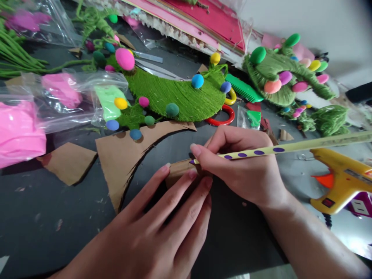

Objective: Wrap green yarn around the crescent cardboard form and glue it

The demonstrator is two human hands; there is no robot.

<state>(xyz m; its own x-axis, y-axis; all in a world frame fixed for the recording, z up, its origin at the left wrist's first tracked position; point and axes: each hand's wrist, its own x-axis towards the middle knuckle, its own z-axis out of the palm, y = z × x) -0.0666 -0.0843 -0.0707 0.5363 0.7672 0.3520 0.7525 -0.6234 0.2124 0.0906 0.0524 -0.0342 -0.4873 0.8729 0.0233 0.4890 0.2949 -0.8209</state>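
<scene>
My right hand [244, 166] is closed around a pale yellow pencil [250, 154] with purple dots. Its purple tip touches a small piece of cardboard [178, 169] on the dark table. My left hand [162, 217] lies over that piece with the fingers stretched out, their tips resting on it and covering part of it. Just behind the left hand is a larger cardboard scrap [116, 151] with a curved cut edge. Farther back lies a crescent wrapped in green yarn [177, 95], with coloured balls on and around it.
Scissors with a red handle [222, 116] lie partly under the crescent. A yellow glue gun [340, 182] is at the right. Bags of pink clay [17, 131] and another cardboard scrap [68, 162] are at the left. A green comb [244, 88] sits behind.
</scene>
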